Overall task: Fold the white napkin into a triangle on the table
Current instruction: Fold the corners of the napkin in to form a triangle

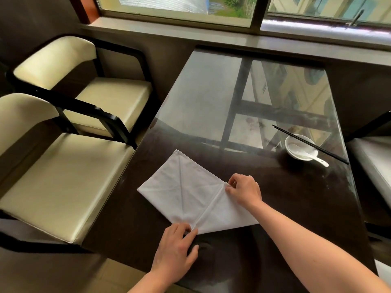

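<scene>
The white napkin lies flat on the dark glass-topped table, near its front left corner. One flap is folded over along a diagonal crease running from the near corner to the right corner. My left hand pinches the near end of that crease at the table's front. My right hand pinches the far end of the crease on the napkin's right side. My right forearm crosses over the folded flap's lower right part.
A white bowl with a white spoon in it stands at the right, with black chopsticks laid across it. Two cream-cushioned chairs stand along the table's left edge. Another seat is at the right. A window sill runs behind.
</scene>
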A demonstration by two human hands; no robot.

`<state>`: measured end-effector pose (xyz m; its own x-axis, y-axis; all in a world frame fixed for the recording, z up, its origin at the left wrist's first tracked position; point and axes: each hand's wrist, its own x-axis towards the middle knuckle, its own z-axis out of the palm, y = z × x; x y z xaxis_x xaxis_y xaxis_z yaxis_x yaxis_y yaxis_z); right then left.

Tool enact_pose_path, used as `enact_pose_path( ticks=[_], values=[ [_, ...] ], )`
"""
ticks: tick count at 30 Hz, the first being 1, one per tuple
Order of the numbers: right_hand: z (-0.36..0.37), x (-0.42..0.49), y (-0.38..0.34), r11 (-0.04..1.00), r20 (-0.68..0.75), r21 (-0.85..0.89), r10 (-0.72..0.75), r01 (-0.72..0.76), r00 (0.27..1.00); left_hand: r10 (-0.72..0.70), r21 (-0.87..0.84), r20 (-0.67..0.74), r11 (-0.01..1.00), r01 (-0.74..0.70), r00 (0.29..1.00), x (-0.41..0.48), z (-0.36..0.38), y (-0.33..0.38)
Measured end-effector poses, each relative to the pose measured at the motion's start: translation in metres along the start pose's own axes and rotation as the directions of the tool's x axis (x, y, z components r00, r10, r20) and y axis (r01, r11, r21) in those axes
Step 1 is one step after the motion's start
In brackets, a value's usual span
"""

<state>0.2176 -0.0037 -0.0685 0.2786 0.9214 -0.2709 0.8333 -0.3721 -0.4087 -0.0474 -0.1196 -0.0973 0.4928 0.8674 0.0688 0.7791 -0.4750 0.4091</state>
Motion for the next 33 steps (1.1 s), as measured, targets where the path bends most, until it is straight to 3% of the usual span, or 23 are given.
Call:
enact_pose_path(
  ticks=[13, 20, 27, 33],
  values=[
    [0.011, -0.002, 0.007, 0.988, -0.044, -0.115, -0.109, 0.103, 0.993, 0.100, 0.083, 0.044, 0.991, -0.103, 0.994, -0.003, -0.003, -0.001],
    [0.010, -0.016, 0.021, 0.988, -0.017, -0.107, -0.113, 0.110, 0.993, 0.120, 0.226, 0.266, 0.957, -0.183, 0.957, 0.008, -0.010, 0.005],
    [0.010, -0.045, 0.046, 0.980, -0.036, -0.131, -0.155, 0.149, 0.987, -0.045, 0.249, 0.499, 0.964, -0.093, 0.865, 0.033, -0.017, 0.034],
    [0.001, -0.069, 0.081, 0.993, -0.089, -0.118, -0.037, 0.026, 0.995, -0.105, 0.342, 0.552, 0.933, -0.110, 0.827, 0.038, -0.014, 0.043]
  ],
)
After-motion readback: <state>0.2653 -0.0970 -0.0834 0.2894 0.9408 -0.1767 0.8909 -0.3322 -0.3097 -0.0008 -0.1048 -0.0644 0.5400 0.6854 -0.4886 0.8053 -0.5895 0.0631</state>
